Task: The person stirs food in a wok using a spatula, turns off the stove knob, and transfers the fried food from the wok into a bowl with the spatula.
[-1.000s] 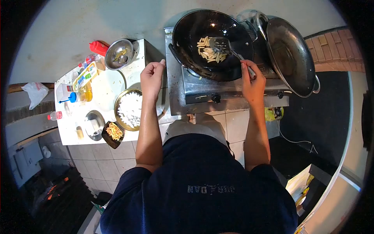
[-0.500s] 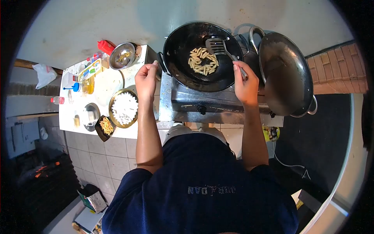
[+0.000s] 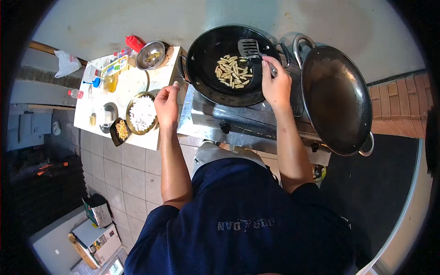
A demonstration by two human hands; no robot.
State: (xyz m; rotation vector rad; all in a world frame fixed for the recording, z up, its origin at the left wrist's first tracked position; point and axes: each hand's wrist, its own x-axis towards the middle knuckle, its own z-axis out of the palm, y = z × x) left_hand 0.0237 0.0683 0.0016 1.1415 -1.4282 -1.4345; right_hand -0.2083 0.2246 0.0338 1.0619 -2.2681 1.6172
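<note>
My right hand (image 3: 277,85) is closed around the handle of a slotted turner (image 3: 249,48). The turner's metal head is over the right upper side of a black wok (image 3: 206,89), above the food; whether it touches the wok is unclear. Pale, finger-shaped food pieces (image 3: 233,72) lie in a loose heap at the wok's bottom. The wok sits on a steel gas stove (image 3: 211,117). My left hand (image 3: 167,104) is curled with the thumb over the fingers, just below the wok's left loop handle (image 3: 181,68). No object shows in it.
A second large wok (image 3: 337,101) leans at the right. On the white table (image 3: 103,137) at the left are a bowl of white pieces (image 3: 142,113), a dark dish of brownish pieces (image 3: 121,130), a metal bowl (image 3: 151,56), a red bottle (image 3: 134,43) and an oil container (image 3: 111,83).
The food pieces have shifted from a ring with a bare middle into a closer heap. The turner and right hand have moved slightly up and left. The whole view has tilted a little.
</note>
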